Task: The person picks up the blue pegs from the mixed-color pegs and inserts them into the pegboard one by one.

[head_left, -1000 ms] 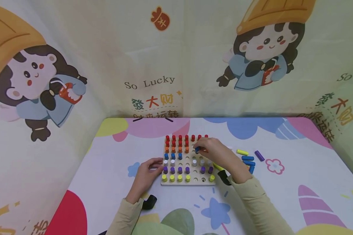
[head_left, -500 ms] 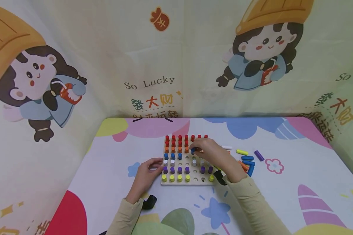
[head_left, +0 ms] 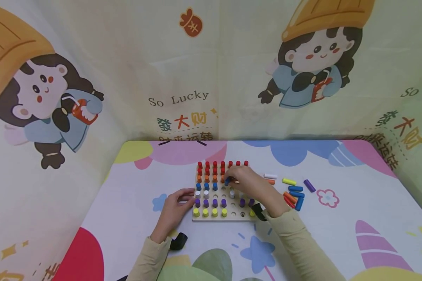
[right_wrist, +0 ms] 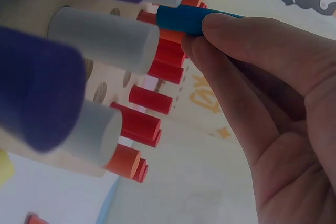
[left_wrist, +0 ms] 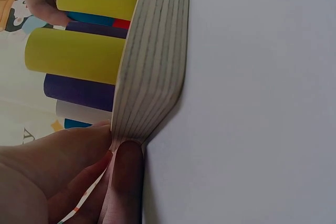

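Note:
A wooden pegboard [head_left: 211, 219] lies on the table, with rows of red, orange, blue, white, purple and yellow pegs standing in it. My left hand [head_left: 176, 206] holds its left edge; in the left wrist view the thumb and a finger pinch the layered rim [left_wrist: 157, 56]. Over the board, my right hand [head_left: 250, 182] pinches a blue peg [right_wrist: 178, 19] between thumb and fingertips. That peg is tilted, just right of the three standing blue pegs [head_left: 206, 186]. Whether its lower end touches a hole cannot be told. The hand hides part of the board's right side.
Right of the board lie loose pegs: a white one [head_left: 270, 176], a yellow one [head_left: 289, 181], a purple one [head_left: 309, 185], several blue ones [head_left: 295, 188], plus orange [head_left: 290, 196] and red [head_left: 288, 201]. A patterned curtain [head_left: 239, 78] stands behind the table.
My right hand has moved a little left across the board with the blue peg, uncovering loose pegs on the right. The left hand stays on the board's edge.

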Motion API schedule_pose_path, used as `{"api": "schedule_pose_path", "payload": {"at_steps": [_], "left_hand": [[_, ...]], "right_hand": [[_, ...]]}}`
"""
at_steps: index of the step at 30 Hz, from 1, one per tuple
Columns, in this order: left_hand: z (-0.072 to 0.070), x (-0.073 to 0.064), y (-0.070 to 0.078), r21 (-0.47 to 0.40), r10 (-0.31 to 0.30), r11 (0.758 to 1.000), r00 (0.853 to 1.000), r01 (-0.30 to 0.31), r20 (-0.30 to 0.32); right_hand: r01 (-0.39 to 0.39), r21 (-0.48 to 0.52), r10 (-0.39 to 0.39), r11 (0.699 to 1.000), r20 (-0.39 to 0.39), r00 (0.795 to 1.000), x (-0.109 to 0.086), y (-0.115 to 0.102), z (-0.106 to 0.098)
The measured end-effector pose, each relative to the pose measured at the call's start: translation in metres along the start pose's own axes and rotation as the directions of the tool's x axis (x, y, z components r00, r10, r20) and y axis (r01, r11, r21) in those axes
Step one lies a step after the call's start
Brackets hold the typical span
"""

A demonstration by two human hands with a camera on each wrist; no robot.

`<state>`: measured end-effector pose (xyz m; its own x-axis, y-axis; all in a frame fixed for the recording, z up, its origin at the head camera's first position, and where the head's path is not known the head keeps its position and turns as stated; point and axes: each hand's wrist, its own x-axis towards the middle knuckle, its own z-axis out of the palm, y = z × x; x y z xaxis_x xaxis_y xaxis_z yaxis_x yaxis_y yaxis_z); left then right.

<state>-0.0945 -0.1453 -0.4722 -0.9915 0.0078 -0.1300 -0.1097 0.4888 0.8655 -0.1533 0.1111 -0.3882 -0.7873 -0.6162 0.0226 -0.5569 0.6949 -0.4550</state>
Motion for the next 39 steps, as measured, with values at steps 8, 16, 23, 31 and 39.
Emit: {"api": "schedule_pose_path", "payload": {"at_steps": [8,16,23,31,39], "left_hand": [[0.0,0.0,0.001,-0.005,0.0,1.0,1.0,0.0,-0.003],[-0.001,-0.001,0.002,-0.005,0.021,1.0,1.0,-0.021,-0.013],[-0.001,-0.001,0.002,-0.005,0.025,1.0,1.0,-0.025,-0.012],[0.0,-0.001,0.001,-0.007,0.026,1.0,1.0,-0.027,-0.011],[-0.001,-0.002,0.002,-0.013,0.023,1.0,1.0,-0.023,-0.008]], "right_hand": [[-0.015,0.021,0.014,1.0,0.024,1.0,0.003,-0.005,0.004],[0.019,-0.016,-0.019,1.0,0.03,0.999,0.007,-0.007,0.007],[-0.014,-0.023,0.016,1.0,0.083,0.996,0.013,-0.008,0.007],[-0.029,-0.051,0.034,0.998,0.117,0.993,0.017,-0.009,0.007],[-0.023,-0.073,0.032,0.997,0.126,0.991,0.017,-0.008,0.008]]}}
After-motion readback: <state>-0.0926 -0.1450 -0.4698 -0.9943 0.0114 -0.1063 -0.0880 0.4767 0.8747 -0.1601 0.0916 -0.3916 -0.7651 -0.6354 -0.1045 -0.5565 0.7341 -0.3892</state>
